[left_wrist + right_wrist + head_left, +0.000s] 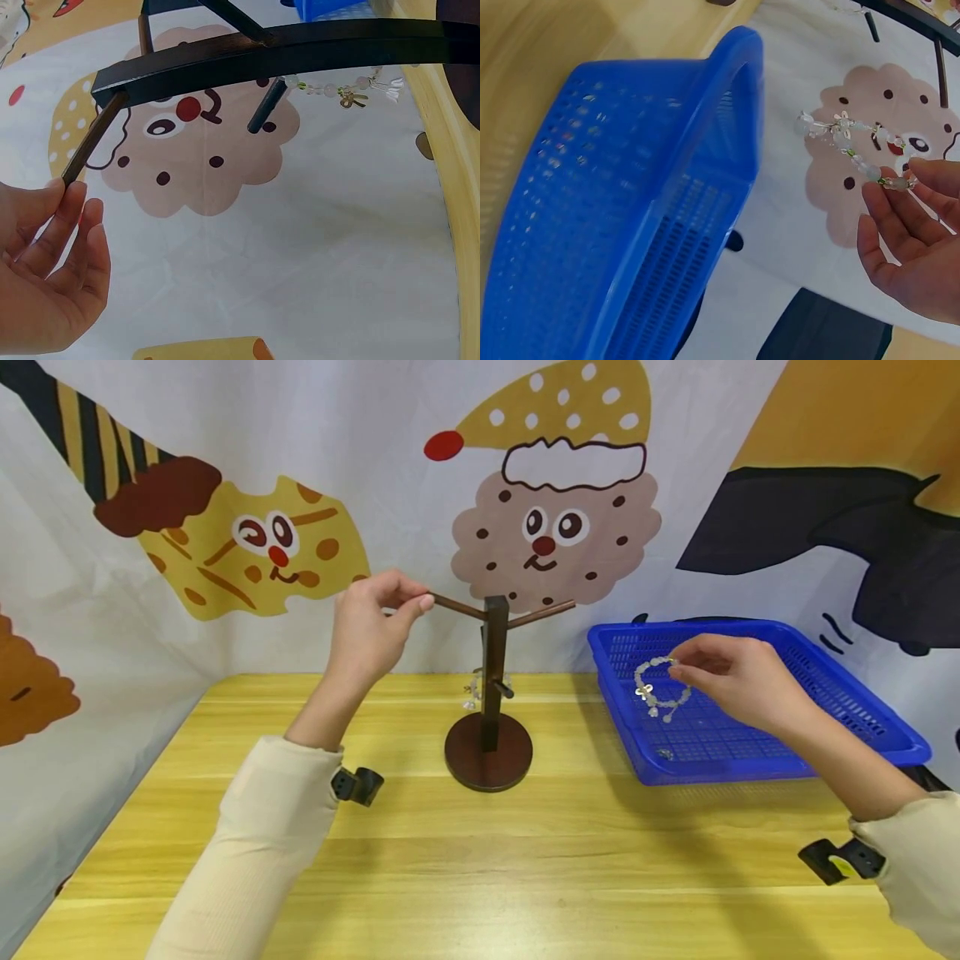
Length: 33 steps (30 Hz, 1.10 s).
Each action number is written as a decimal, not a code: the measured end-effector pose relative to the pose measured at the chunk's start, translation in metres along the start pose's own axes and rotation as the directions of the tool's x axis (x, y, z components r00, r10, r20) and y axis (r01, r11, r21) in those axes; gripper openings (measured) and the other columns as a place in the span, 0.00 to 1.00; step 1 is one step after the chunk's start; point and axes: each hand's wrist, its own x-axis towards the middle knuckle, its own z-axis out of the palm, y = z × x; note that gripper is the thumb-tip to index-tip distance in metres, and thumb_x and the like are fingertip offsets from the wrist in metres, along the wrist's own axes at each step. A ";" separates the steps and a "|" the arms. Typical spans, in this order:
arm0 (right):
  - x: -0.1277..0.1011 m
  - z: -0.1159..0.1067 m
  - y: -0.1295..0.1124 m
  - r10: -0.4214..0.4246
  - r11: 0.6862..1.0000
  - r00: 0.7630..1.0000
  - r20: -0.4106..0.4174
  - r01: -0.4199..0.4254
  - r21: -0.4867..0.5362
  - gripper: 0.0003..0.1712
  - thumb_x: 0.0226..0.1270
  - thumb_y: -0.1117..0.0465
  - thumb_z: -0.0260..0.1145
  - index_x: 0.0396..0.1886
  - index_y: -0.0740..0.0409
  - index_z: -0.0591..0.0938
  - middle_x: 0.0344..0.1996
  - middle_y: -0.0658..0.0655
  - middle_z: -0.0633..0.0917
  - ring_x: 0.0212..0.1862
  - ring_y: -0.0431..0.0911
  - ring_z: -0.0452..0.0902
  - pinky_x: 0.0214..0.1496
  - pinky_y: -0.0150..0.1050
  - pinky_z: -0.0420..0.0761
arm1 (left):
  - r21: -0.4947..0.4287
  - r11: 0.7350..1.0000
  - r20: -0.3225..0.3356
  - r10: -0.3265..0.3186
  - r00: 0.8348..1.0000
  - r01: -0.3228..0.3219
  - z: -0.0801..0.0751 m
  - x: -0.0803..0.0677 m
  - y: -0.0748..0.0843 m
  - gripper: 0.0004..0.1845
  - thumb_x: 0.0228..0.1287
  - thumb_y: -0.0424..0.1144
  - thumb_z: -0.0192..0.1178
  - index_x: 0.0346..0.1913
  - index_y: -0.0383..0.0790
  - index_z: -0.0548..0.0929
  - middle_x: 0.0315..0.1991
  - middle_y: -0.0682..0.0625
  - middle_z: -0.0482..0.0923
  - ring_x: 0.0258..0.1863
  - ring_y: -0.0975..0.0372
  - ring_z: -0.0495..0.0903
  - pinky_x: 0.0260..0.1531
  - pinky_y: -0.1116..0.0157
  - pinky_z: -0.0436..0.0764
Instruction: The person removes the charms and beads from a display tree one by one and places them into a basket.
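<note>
A beaded bracelet (660, 687) is held pinched at its upper right part between the fingertips of the right hand (731, 681), above the blue basket (862, 710) at the right of the wooden table (480, 860); the loop hangs free beneath the pinch, with small charms dangling at its lower edge. In the right wrist view the strand (855, 146) is seen as pale, glassy beads with a small flower-shaped piece, gripped at one bead by fingers (889, 217) curled onto it. The bracelet is judged light and limp: no shape is kept by it, and a swing is to be expected with any quick motion. The beads look smooth and likely slippery, and the thread between them may be delicate, so a pinch on the strand itself rather than on a charm is judged the safer hold, with the loop kept open by its own weight. The left hand (371, 627) is closed on the tip of the upper left arm of the dark wooden stand (491, 693), thumb and fingers pinching the peg (94, 146). The stand is rigid, set on a round base near the middle of the table, and is judged top-heavy enough to warrant steadying. A second bracelet (337, 90) is hung on a lower peg of it.
</note>
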 end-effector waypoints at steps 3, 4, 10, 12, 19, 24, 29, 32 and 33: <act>-0.005 -0.001 0.009 0.018 1.000 1.000 0.002 -0.018 -0.002 0.11 0.64 0.59 0.61 0.41 0.63 0.81 0.32 0.59 0.83 0.36 0.55 0.79 0.30 0.27 0.73 | 0.000 1.000 0.002 -0.003 1.000 0.003 0.000 0.000 0.000 0.07 0.60 0.35 0.61 0.34 0.33 0.83 0.32 0.43 0.83 0.33 0.56 0.79 0.29 0.64 0.70; -0.006 -0.001 0.012 0.022 1.000 1.000 0.002 -0.022 -0.003 0.11 0.64 0.60 0.61 0.41 0.63 0.81 0.32 0.59 0.83 0.36 0.55 0.78 0.30 0.27 0.73 | -0.001 1.000 0.002 -0.004 1.000 0.004 0.000 0.000 0.000 0.07 0.60 0.35 0.61 0.34 0.33 0.83 0.32 0.43 0.83 0.33 0.56 0.79 0.29 0.64 0.70; -0.015 0.001 0.027 0.021 0.999 1.000 -0.009 -0.021 -0.028 0.09 0.63 0.62 0.62 0.38 0.62 0.82 0.30 0.56 0.83 0.29 0.45 0.78 0.26 0.30 0.73 | -0.001 1.000 0.001 -0.003 1.000 0.003 0.000 0.001 -0.001 0.07 0.60 0.35 0.61 0.34 0.33 0.83 0.32 0.43 0.83 0.33 0.56 0.79 0.29 0.64 0.71; -0.019 0.003 0.031 0.015 0.999 1.000 -0.013 -0.015 -0.037 0.07 0.63 0.62 0.62 0.37 0.61 0.82 0.28 0.55 0.83 0.27 0.39 0.77 0.26 0.31 0.73 | 0.000 1.000 0.000 -0.002 1.000 0.002 0.000 0.001 -0.001 0.07 0.60 0.35 0.61 0.34 0.33 0.83 0.32 0.43 0.83 0.33 0.56 0.79 0.30 0.64 0.71; -0.029 0.012 0.043 0.021 0.999 1.000 0.003 -0.021 -0.041 0.07 0.63 0.63 0.62 0.36 0.61 0.82 0.27 0.54 0.82 0.26 0.38 0.75 0.25 0.32 0.73 | -0.001 1.000 -0.001 0.004 1.000 -0.004 0.000 0.001 -0.001 0.07 0.60 0.35 0.61 0.34 0.33 0.84 0.32 0.43 0.83 0.32 0.56 0.79 0.27 0.65 0.69; -0.034 0.018 0.050 0.029 0.998 0.999 0.016 -0.029 -0.048 0.06 0.62 0.63 0.63 0.35 0.61 0.82 0.27 0.53 0.82 0.27 0.41 0.76 0.25 0.33 0.73 | -0.002 1.000 0.002 0.002 1.000 -0.002 0.000 0.001 -0.001 0.07 0.60 0.36 0.61 0.34 0.33 0.84 0.32 0.43 0.83 0.33 0.57 0.79 0.27 0.65 0.69; -0.037 0.023 0.055 0.039 0.998 0.999 0.030 -0.038 -0.040 0.05 0.62 0.64 0.63 0.35 0.61 0.82 0.26 0.52 0.82 0.26 0.42 0.76 0.23 0.33 0.72 | -0.004 1.000 0.006 0.002 1.000 -0.002 0.000 0.001 -0.001 0.07 0.60 0.36 0.61 0.34 0.33 0.83 0.33 0.43 0.83 0.33 0.57 0.79 0.27 0.65 0.69; -0.038 0.024 0.057 0.040 0.998 0.999 0.035 -0.039 -0.043 0.05 0.62 0.64 0.63 0.35 0.60 0.82 0.26 0.52 0.82 0.26 0.42 0.76 0.23 0.33 0.72 | -0.004 1.000 0.007 0.001 1.000 -0.001 0.000 0.001 -0.001 0.07 0.60 0.35 0.61 0.34 0.33 0.83 0.33 0.43 0.83 0.33 0.56 0.79 0.27 0.65 0.69; -0.038 0.024 0.057 0.040 0.998 0.999 0.036 -0.038 -0.043 0.05 0.62 0.64 0.63 0.35 0.60 0.82 0.26 0.52 0.82 0.26 0.42 0.77 0.23 0.33 0.72 | -0.004 1.000 0.007 0.001 1.000 -0.001 0.000 0.001 -0.001 0.07 0.60 0.35 0.61 0.34 0.33 0.83 0.33 0.43 0.83 0.33 0.56 0.79 0.27 0.65 0.69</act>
